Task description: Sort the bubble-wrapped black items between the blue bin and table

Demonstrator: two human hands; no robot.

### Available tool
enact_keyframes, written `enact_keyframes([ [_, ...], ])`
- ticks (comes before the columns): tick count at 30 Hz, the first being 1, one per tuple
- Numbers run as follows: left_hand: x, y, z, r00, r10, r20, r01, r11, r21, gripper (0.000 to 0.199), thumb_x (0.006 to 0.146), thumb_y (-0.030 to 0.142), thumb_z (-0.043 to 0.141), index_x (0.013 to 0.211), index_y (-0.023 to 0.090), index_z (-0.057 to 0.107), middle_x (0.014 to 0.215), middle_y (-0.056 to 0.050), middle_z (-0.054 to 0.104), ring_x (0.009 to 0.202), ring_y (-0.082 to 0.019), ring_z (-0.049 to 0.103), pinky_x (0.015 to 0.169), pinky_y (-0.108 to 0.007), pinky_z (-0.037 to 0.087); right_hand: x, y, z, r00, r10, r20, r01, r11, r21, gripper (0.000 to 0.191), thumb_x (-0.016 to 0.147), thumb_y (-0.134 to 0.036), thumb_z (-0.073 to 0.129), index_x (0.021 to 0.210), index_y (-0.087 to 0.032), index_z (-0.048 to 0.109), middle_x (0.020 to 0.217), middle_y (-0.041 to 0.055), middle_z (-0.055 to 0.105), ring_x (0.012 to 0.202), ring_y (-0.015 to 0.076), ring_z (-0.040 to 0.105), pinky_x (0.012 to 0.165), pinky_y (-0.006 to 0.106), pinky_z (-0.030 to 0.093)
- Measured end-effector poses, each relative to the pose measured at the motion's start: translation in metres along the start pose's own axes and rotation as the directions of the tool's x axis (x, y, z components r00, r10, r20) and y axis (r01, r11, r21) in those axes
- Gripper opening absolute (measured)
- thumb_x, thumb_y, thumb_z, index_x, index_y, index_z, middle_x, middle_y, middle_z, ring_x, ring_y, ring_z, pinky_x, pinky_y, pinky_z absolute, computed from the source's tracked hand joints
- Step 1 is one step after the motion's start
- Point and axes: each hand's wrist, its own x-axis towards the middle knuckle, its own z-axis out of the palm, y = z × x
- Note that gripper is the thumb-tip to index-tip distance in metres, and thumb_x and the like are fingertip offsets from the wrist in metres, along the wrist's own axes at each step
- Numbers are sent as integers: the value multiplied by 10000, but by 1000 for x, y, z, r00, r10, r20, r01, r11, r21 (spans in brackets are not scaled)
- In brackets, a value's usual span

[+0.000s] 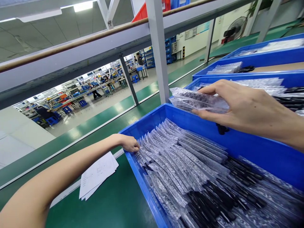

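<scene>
- Blue plastic bin (197, 123) holds bubble-wrap bags (171, 152) on edge, leaning together, probably to save room.
- The right hand (244, 106), thumb and fingers partly apart, grips a bubble-wrap packet (190, 98) over the bin's far edge; the broad hold likely keeps it from flopping.
- The left hand (130, 143) is curled at the row's end, perhaps steadying it; I cannot tell whether it pinches a bag.
- Papers (98, 172) lie outside the bin, presumably to stay readable.

Observed green bench (123, 190) bearing large blue bin (251, 148). Noted papers (98, 174) just left of bin, more blue bins (266, 58) to its right.
</scene>
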Motion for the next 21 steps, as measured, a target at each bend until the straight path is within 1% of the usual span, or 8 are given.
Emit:
enact_keyframes([
  [4,5,2,-1,996,-64,62,65,998,-24,280,940,279,439,1019,172,686,965,-78,746,782,-186,664,626,-235,453,0,0,0,1000,10,1,-10,1000,6,596,950,-676,386,1121,-152,612,974,127,697,841,309,700,641,424,547],
  [7,7,-1,0,995,-83,58,85,996,-30,415,941,329,434,1289,150,571,1031,-118,737,804,-214,686,625,-254,470,0,0,1,1000,11,-11,-11,1000,11,564,947,-662,401,1121,-166,605,985,128,697,862,315,702,660,432,556],
  [10,12,-3,3,997,-42,58,43,999,-19,491,946,332,444,1421,218,488,1094,-87,734,838,-202,699,664,-246,489,0,1,2,1000,-6,-11,6,1000,8,529,950,-640,416,1111,-172,604,966,118,695,837,308,700,646,428,557],
  [12,16,-2,5,999,-10,48,10,1000,13,421,941,317,464,1339,258,588,1096,-60,737,884,-198,695,711,-244,503,0,1,2,1000,-26,-17,26,1000,-1,531,956,-636,413,1105,-164,605,951,114,692,807,299,698,620,415,554],
  [14,18,2,7,1000,15,1,-15,997,72,339,920,301,506,1206,252,683,1131,-78,717,981,-224,671,802,-279,512,0,1,1,999,-44,-20,43,999,-9,536,963,-629,411,1104,-151,607,941,114,689,788,290,696,607,403,553],
  [18,20,12,8,987,99,-127,-71,976,208,229,880,269,570,1046,219,720,1451,-131,496,1270,-324,505,1006,-408,448,0,2,1,998,-62,-31,61,998,-13,545,971,-624,408,1104,-135,611,942,119,688,806,287,703,615,388,556],
  [19,20,14,8,983,123,-135,-90,969,232,207,880,262,572,1022,211,714,1468,-123,479,1276,-327,495,1010,-409,445,0,2,1,997,-61,-38,61,998,-13,549,971,-626,408,1105,-134,611,942,119,689,810,287,705,613,385,555],
  [21,23,15,8,979,153,-134,-113,958,264,181,876,239,569,1005,192,688,1352,-116,578,1205,-305,537,976,-383,463,-1,2,1,998,-56,-40,55,998,-17,550,972,-625,408,1104,-134,614,942,114,687,807,282,707,604,378,553],
])
